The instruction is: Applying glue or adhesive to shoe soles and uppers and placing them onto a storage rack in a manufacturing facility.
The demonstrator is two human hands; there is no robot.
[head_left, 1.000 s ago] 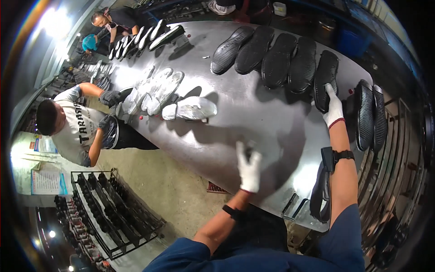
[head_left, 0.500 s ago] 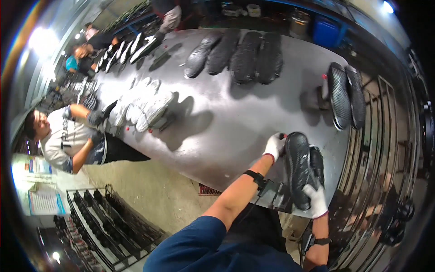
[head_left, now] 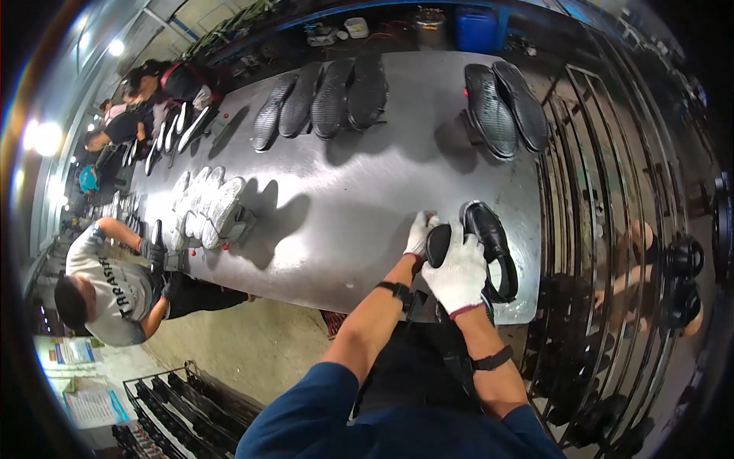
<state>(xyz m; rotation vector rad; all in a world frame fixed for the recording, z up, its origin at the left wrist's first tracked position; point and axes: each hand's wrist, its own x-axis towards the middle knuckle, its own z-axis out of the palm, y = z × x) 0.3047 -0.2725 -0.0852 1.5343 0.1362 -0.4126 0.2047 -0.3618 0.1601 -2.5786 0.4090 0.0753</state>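
Both my hands wear white knit gloves with reddish cuffs. My left hand (head_left: 419, 233) is closed at the left side of a dark, rounded black shoe (head_left: 438, 245). My right hand (head_left: 457, 274) lies across that shoe from the right, fingers wrapped over it, hiding most of its length. Just right of my hands, a second black shoe (head_left: 483, 222) rests near the right end of the grey metal table (head_left: 367, 222), its upper and opening showing.
Several black soles (head_left: 330, 99) face up at the far side. A pair of upturned shoes (head_left: 493, 111) stands on a holder at the far right. White shoes (head_left: 210, 206) sit at left, near a co-worker (head_left: 115, 291). Metal racks (head_left: 604, 229) line the right side.
The view has swung right. The shoe pair, sole-up before, is now apart: one shows its upper on the table, the other is between my hands. My right hand has moved closer to my left.
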